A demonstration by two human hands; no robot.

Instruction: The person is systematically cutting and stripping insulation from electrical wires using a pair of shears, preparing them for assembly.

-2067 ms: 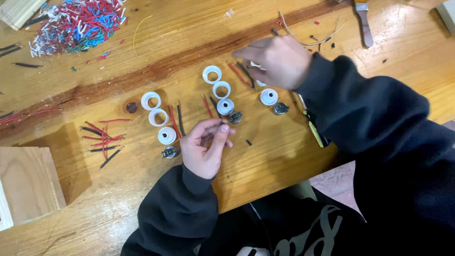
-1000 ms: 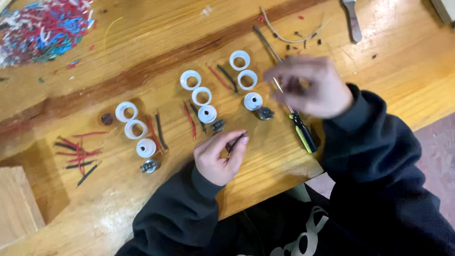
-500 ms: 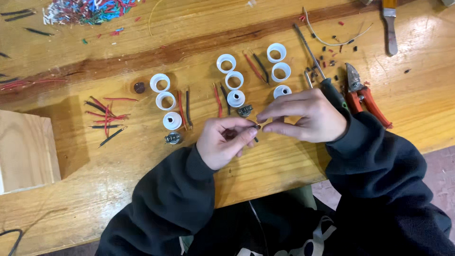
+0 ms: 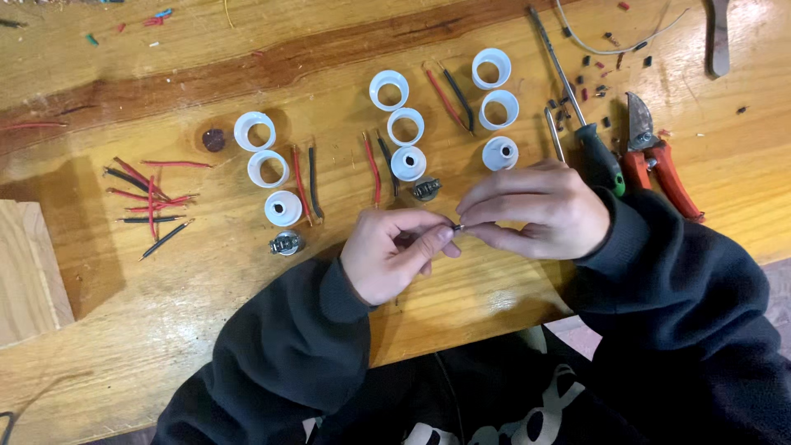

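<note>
Looking down from a head-worn camera, the view shows two bare hands in dark sleeves meeting over a wooden workbench (image 4: 494, 305). The left hand (image 4: 395, 251) and the right hand (image 4: 535, 210) pinch a tiny metal part (image 4: 456, 226) between their fingertips, just above the bench near its front edge. Both grips are narrow, thumb and forefinger nearly closed on the piece; it is too small to tell exactly what it is.

Behind the hands lie three groups of white plastic rings and caps. The nearest cap (image 4: 500, 153) sits just beyond the right hand, and another cap (image 4: 408, 162) is beside a small metal fitting (image 4: 426, 189). A further fitting (image 4: 286, 243) rests on the left below a third cap (image 4: 283, 208). Short red and black wire pieces lie between the groups, with a loose bundle of them (image 4: 152, 202) farther left. A screwdriver with a black and green handle (image 4: 595, 156) and red-handled cutters (image 4: 655, 161) lie to the right, near the right wrist.

Judging from the pose, fine fitting work like this goes best with both wrists braced on the bench, the part held low over the wood so it cannot roll away if dropped, and light, even pressure from the fingertips rather than a hard squeeze.
</note>
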